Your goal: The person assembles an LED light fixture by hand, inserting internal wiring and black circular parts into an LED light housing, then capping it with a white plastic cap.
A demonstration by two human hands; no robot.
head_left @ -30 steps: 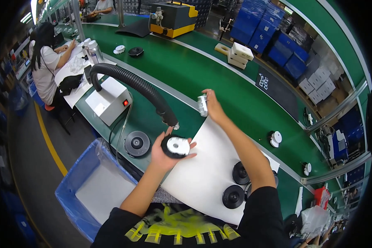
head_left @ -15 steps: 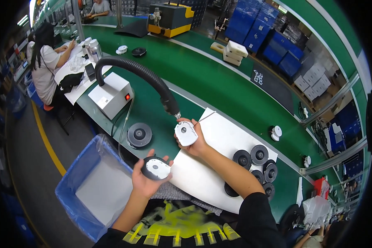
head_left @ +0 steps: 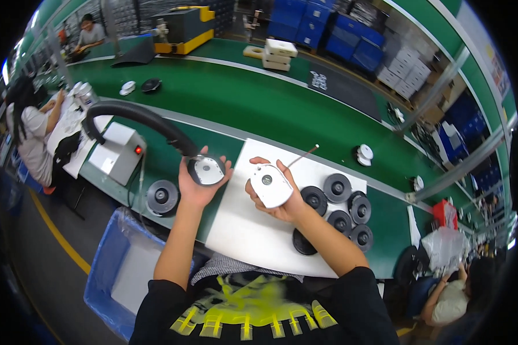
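Note:
Cradled in the fingers of my left hand (head_left: 193, 192) is a round black housing with a white inner face (head_left: 207, 170). It sits at the lower end of a black flexible hose (head_left: 149, 122); I cannot tell whether they touch. My right hand (head_left: 291, 206) grips a white disc-shaped part (head_left: 272, 187) with a small round centre, over a white sheet (head_left: 236, 221). A thin brown cable or rod (head_left: 303, 156) sticks out beyond the fingers of that hand. Just right of my right forearm lie several black round discs (head_left: 337, 187), some partly hidden by the arm.
The hose rises from a white box (head_left: 118, 153) with a lit red switch. A grey-black disc (head_left: 162, 197) lies beside it on the green bench. A blue-lined bin (head_left: 112, 259) stands at lower left. Beyond runs a green belt (head_left: 213, 95). A co-worker (head_left: 31, 118) sits at left.
My left hand has risen with the black housing to the hose end. My right hand has moved away from the hose with the white part, over the sheet. The view has swung right.

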